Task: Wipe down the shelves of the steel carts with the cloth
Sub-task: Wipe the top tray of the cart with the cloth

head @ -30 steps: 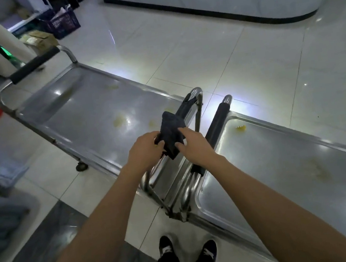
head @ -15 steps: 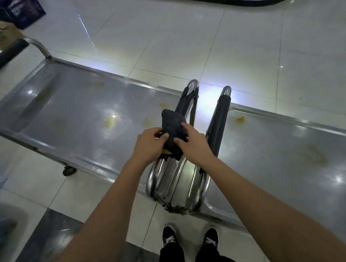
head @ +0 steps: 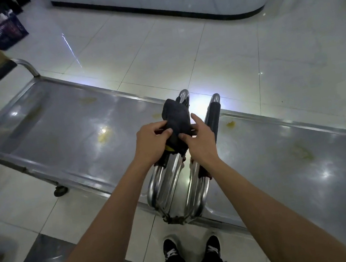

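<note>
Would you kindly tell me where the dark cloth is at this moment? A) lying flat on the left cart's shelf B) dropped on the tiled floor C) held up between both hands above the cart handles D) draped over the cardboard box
C: the dark grey cloth is pinched by the left hand and the right hand, above the two steel carts' handles, off both shelves.

The scene is dim and bluish, lit from overhead. Bright glare patches sit on the glossy floor tiles (head: 177, 47) and small starry highlights on the left cart shelf (head: 60, 134) and right cart shelf (head: 307, 166). Wide-angle distortion bends the shelf rims and stretches the frame's edges. The left edge and bottom-left corner are smeared and soft.
</note>
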